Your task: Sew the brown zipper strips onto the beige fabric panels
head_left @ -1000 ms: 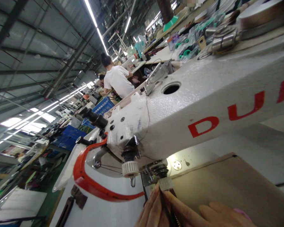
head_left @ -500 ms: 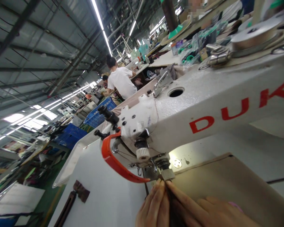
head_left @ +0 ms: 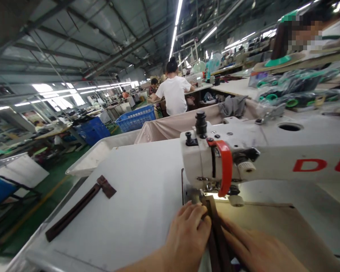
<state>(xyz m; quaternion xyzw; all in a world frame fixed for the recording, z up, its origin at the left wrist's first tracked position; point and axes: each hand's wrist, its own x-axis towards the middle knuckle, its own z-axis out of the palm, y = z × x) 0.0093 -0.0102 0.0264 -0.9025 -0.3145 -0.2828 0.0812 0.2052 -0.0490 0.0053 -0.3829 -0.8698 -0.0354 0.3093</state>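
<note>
A long dark brown strip of material (head_left: 216, 238), with a lengthwise groove or fold, runs beneath the needle area of a white sewing machine (head_left: 260, 158). My left hand (head_left: 187, 232) is closed at the strip's left edge, fingers bent and fingertips close to the presser foot. On the other side, my right hand (head_left: 256, 245) grips the strip's right edge, its fingers fairly straight and its thumb hidden. An orange-red guard (head_left: 226, 168) curves down the machine head just above the strip. The machine's lamp lights the spot by the needle.
Another dark brown strip (head_left: 73, 211) with a short crosspiece (head_left: 106, 186) lies on the white tabletop (head_left: 141, 181) to the left. A beige board (head_left: 266, 219) lies right of the needle. Beyond are a blue crate (head_left: 136, 118), pinkish cloth (head_left: 170, 126) and a person in white (head_left: 174, 94).
My view has levelled and shifted, so the machine head appears farther right. My left hand now shows more fully, left of the strip, and the hands are farther apart, exposing more of it.
</note>
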